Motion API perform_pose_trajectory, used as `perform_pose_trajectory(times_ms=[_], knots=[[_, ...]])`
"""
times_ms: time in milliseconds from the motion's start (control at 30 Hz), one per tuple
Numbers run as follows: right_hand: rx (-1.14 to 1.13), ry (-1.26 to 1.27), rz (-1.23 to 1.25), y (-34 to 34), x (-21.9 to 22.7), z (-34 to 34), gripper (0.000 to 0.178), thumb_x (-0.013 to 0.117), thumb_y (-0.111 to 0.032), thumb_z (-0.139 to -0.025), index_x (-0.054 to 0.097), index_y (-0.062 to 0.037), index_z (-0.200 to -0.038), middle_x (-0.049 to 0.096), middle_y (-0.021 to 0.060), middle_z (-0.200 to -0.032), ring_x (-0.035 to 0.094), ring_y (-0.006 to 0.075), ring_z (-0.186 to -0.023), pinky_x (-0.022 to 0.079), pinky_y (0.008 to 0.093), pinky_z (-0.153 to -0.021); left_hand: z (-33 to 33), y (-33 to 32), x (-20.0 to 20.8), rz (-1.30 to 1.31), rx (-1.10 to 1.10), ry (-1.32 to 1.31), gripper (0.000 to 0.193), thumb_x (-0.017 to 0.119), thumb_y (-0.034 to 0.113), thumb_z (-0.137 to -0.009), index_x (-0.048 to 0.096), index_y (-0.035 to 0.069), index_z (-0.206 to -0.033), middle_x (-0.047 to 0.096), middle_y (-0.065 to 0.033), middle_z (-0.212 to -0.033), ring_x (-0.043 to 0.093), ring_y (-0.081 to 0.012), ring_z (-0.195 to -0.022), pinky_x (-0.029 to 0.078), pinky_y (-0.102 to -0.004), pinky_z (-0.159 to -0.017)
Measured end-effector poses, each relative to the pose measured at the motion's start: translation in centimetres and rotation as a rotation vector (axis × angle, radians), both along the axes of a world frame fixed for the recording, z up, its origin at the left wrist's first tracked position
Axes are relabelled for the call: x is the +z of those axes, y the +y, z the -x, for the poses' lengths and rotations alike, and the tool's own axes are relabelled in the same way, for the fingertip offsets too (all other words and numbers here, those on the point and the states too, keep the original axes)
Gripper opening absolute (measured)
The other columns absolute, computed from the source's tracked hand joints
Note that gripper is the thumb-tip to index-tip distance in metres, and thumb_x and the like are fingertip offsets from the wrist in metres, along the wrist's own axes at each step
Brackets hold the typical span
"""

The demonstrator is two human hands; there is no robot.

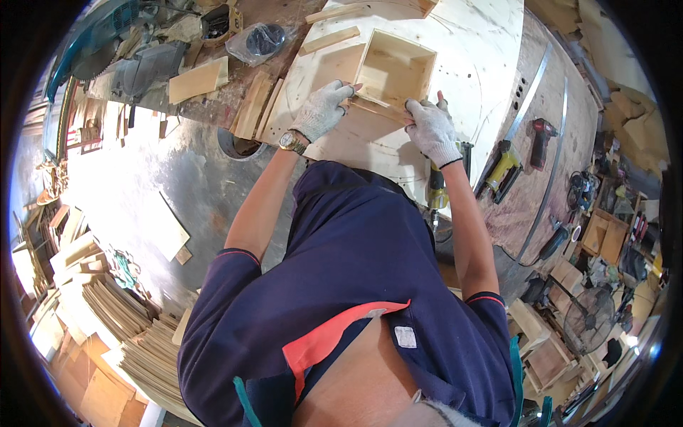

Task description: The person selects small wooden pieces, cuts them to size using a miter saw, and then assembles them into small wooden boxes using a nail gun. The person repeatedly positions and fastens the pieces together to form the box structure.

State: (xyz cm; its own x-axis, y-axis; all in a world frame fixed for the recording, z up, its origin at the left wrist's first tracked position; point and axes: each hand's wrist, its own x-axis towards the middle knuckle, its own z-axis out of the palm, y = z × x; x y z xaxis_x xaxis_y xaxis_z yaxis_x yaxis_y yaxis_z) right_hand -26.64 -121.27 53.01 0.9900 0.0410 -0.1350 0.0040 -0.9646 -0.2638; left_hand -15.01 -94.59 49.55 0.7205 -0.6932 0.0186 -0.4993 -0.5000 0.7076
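Note:
A shallow, open-topped wooden box (404, 48) rests on a pale wooden board (469, 67) in front of me. My left hand (321, 112), in a white knit glove with bare fingertips, is closed on the box's near left corner. At the near right corner my right hand (433, 130), gloved the same way, grips the box's near side with its index finger raised. A thin wooden strip (379, 107) lies along that near side, between the hands. Just below my right hand is a yellow and black nail gun (437, 191), partly hidden by my wrist.
Another yellow nail gun (504, 169) and a red and black cordless drill (542, 144) lie to the right. Wood pieces (254, 105) sit left of the board, near a circular saw (96, 60). Stacked slats (146, 349) fill the lower left; a fan (589, 320) stands at right.

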Motion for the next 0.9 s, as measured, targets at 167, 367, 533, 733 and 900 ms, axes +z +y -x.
perform_pose_trajectory(times_ms=[167, 367, 533, 733, 900], knots=[[0.01, 0.029, 0.014, 0.1, -0.5, 0.0, 0.023, 0.065, -0.013, -0.093, 0.059, -0.0122, -0.115, 0.071, 0.0141, -0.092, 0.068, 0.0331, -0.109, 0.03, 0.0598, -0.126, -0.3, -0.3, -1.1, 0.045, -0.029, -0.151, 0.039, 0.069, 0.002, -0.087, 0.073, 0.014, -0.124, 0.068, -0.0087, -0.116, 0.069, -0.0318, -0.108, 0.058, -0.0423, -0.091], [-0.006, -0.077, -0.071, -0.2, -1.9, 0.6, 0.027, 0.065, -0.011, -0.093, 0.058, -0.0109, -0.118, 0.069, 0.0161, -0.1, 0.067, 0.0376, -0.108, 0.044, 0.0535, -0.116, -1.0, -0.6, -1.5, -0.028, -0.039, -0.189, 0.031, 0.071, 0.004, -0.087, 0.074, 0.013, -0.116, 0.068, -0.0086, -0.12, 0.069, -0.0317, -0.108, 0.058, -0.042, -0.089], [-0.055, -0.113, -0.132, -0.3, -2.9, 0.7, 0.025, 0.066, -0.011, -0.092, 0.06, -0.0119, -0.116, 0.068, 0.0152, -0.102, 0.067, 0.0392, -0.103, 0.056, 0.0494, -0.085, -0.6, -1.3, -0.1, -0.182, -0.046, -0.439, 0.038, 0.081, 0.016, -0.08, 0.074, 0.017, -0.118, 0.066, -0.009, -0.131, 0.061, -0.0307, -0.127, 0.049, -0.0467, -0.107], [0.0, -0.129, -0.197, -1.2, -3.8, 0.5, 0.03, 0.068, -0.01, -0.089, 0.06, -0.0098, -0.118, 0.068, 0.0164, -0.1, 0.066, 0.0387, -0.102, 0.055, 0.0495, -0.088, 2.6, -6.8, 1.9, -0.189, -0.219, -0.543, 0.059, 0.087, 0.026, -0.074, 0.066, 0.015, -0.128, 0.065, -0.0094, -0.131, 0.058, -0.0298, -0.128, 0.039, -0.0465, -0.118], [-0.018, -0.095, -0.227, -1.2, -3.4, 0.8, 0.031, 0.071, -0.009, -0.086, 0.062, -0.0086, -0.116, 0.069, 0.0171, -0.104, 0.066, 0.0387, -0.106, 0.054, 0.0489, -0.096, 3.0, -10.0, -0.1, -0.295, -0.299, -0.408, 0.057, 0.087, 0.031, -0.076, 0.066, 0.009, -0.125, 0.068, -0.0083, -0.117, 0.063, -0.0276, -0.115, 0.045, -0.0448, -0.106]])
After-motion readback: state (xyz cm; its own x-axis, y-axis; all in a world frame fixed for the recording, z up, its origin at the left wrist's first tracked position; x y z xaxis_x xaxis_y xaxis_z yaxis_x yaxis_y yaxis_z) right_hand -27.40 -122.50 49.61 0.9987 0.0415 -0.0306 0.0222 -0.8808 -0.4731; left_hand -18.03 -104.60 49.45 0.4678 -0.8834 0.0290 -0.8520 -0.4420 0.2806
